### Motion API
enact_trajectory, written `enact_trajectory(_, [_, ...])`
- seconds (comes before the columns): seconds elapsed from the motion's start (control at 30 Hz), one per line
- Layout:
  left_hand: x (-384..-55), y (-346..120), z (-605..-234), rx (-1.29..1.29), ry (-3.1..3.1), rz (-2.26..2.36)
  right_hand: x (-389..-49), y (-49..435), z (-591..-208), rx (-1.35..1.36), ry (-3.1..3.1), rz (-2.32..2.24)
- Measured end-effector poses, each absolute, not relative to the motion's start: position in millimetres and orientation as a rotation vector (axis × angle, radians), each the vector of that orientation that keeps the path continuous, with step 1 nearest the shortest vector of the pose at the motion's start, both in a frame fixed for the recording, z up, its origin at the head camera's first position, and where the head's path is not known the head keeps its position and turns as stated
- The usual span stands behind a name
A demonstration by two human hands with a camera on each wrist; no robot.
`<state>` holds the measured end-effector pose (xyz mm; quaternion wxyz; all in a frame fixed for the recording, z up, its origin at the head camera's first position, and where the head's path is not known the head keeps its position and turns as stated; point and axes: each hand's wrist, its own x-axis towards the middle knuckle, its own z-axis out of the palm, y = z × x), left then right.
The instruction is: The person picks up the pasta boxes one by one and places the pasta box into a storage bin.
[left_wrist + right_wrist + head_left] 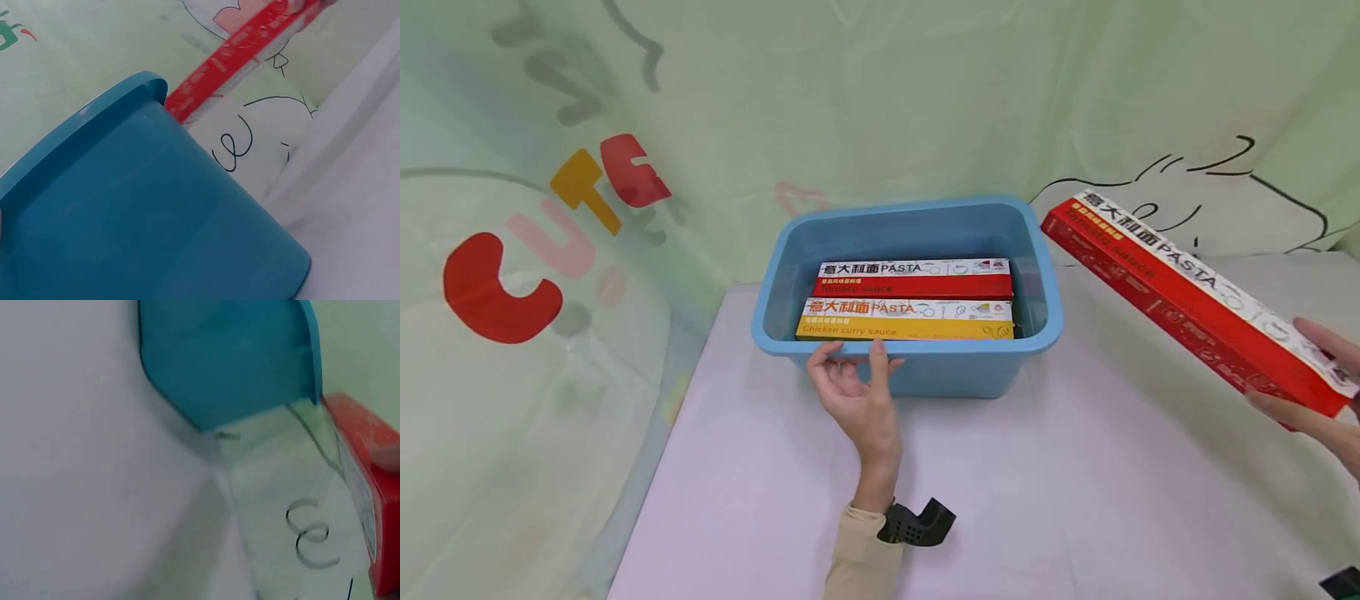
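Note:
A blue plastic bin [906, 375] sits on the table, and my left hand [857, 404] holds its front rim near the middle. Inside lie two long pasta boxes side by side: a red-and-white tomato sauce box [917, 286] at the back and a yellow-and-white chicken curry sauce box [917, 329] in front. At the right, my right hand [1311, 421] grips the near end of another red-and-white pasta box [1195, 308]. That box is tilted in the air, its far end close to the bin's right rim. Part of the right hand is cut off by the frame edge.
A pale cloth covers the table [1120, 467]. Behind and to the left hangs a light green curtain [910, 100] printed with coloured letters and line drawings. A black band with a camera mount [917, 525] is on the left wrist.

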<state>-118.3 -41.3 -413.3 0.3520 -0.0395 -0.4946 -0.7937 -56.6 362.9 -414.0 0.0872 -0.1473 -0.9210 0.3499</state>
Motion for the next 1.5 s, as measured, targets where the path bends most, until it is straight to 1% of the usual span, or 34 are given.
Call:
enact_trajectory(0.17, [-118,-37,-413,-0.101,-1.28,-2.061,-68,354,-405,-0.297,-2.564,1.276])
enact_trajectory(0.37, [-116,-37,-412,-0.102,-1.291,-2.051,-78,325,-373,-0.018,-2.414,1.474])
enact_trajectory(0.57, [-116,-37,-411,-0.104,-1.284,-2.043,-102,286,-330,0.138,-2.485,1.407])
enact_trajectory(0.77, [-115,-37,-411,-0.106,-1.266,-2.056,-135,254,-307,0.416,-2.554,1.346])
enact_trajectory(1.03, [-114,-36,-411,-0.107,-1.277,-2.051,-166,219,-295,0.617,-2.744,1.256])
enact_trajectory(1.2, [-113,-39,-411,-0.095,-1.282,-2.053,-176,202,-292,0.747,-2.788,1.193])
enact_trajectory(1.5, [-111,-42,-410,-0.09,-1.283,-2.054,-192,175,-291,0.84,-2.863,1.145])
